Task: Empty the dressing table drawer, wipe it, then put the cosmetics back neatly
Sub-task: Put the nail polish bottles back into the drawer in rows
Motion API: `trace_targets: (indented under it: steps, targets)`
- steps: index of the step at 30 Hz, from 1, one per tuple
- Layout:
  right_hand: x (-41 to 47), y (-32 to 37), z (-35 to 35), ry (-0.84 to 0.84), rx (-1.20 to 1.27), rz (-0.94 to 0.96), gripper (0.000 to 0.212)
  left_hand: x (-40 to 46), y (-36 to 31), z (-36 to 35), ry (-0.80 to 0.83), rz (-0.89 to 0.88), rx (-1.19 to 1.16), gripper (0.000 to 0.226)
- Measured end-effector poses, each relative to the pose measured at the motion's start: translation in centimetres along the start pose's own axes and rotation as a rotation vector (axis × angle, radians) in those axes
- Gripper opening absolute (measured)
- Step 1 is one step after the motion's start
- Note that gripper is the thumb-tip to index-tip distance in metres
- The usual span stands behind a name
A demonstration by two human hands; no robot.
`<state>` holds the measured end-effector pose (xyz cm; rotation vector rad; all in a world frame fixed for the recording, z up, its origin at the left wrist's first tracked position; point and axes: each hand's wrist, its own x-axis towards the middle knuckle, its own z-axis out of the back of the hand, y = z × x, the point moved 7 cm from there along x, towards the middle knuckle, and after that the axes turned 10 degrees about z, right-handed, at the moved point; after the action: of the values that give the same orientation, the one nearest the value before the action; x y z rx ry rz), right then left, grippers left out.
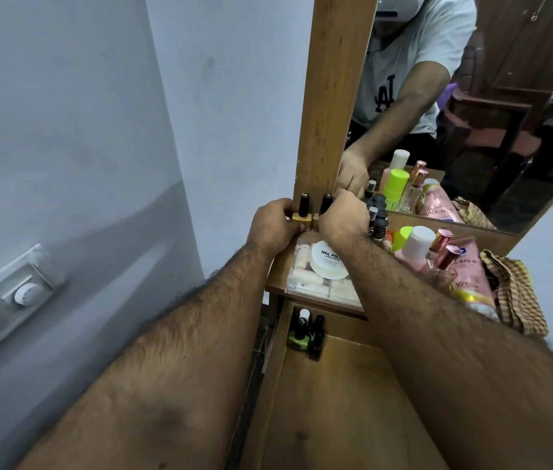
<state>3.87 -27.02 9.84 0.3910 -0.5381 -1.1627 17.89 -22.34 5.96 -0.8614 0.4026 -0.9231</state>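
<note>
Pale blue wall (98, 130) with switch panel (14, 296); wood-framed mirror (505, 96).

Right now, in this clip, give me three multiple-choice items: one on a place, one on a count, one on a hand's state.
1. Where does the green nail polish bottle stand?
A. in the open drawer's back left corner
B. on the tabletop
C. in the left hand

2. How many bottles are in the drawer?
A. none
B. two
C. five

3. What is the left hand doing?
A. hanging idle
B. pressing flat on the mirror
C. gripping a gold nail polish bottle

Key: 1 A, it stands inside the drawer at the back left. 2 B, the green one and a black bottle beside it. 3 C, its fingers curl round the bottle's base.
</note>
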Motion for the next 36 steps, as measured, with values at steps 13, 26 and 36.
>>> trace_targets:
  steps: [13, 26, 36]
  targets:
    - [-4.9, 3.2, 6.1, -0.215, 0.218, 0.280, 0.014, -5.9, -3.5, 6.0, 0.128, 0.005, -0.648, 0.017]
    - [-20.7, -5.6, 8.2, -0.071, 0.334, 0.294, 0.016, -22.6, -0.7, 0.7, 0.312, 0.048, -0.480, 0.028]
    - [-23.5, -13.6, 4.0, 0.168, 0.083, 0.031, 0.014, -24.7, 2.8, -5.2, 0.381, 0.139, 0.153, 0.029]
